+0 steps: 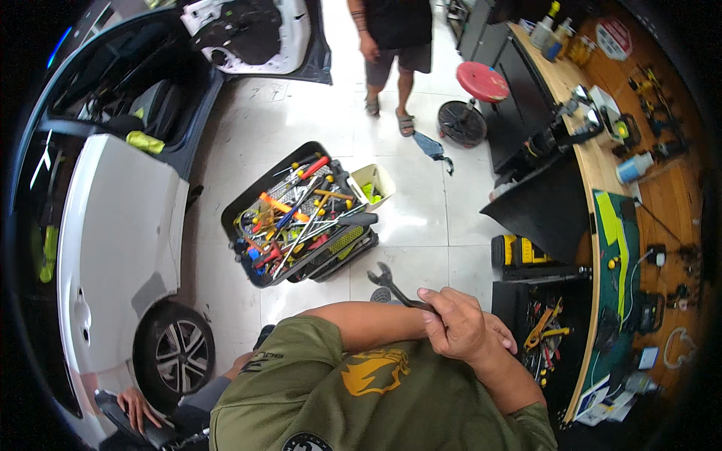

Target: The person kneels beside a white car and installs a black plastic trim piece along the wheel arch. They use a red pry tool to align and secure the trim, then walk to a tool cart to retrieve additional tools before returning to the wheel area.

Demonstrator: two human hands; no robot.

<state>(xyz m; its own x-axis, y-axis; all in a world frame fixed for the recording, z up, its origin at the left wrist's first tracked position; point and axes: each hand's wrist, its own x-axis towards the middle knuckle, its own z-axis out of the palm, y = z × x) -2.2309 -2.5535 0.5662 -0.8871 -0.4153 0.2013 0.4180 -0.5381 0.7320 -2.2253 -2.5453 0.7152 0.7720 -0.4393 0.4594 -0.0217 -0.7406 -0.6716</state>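
My right hand (457,329) is closed around the handle of an open-end wrench (386,279), whose dark jaw points up and to the left. My left forearm lies across my front. My left hand (502,333) is mostly hidden behind my right hand and wrist; only some extended fingers show beside the right forearm, and I see nothing held in them. Ahead and to the left stands a black tool cart (259,192), its top tray heaped with screwdrivers, pliers and other hand tools (297,214). A cream bin (383,182) hangs on its side.
On the left stands a white car (124,218) with an open front door (301,37). A co-worker's hand (135,408) rests at lower left; another person (391,45) stands ahead. A red stool (481,81) and a workbench (594,161) line the right side.
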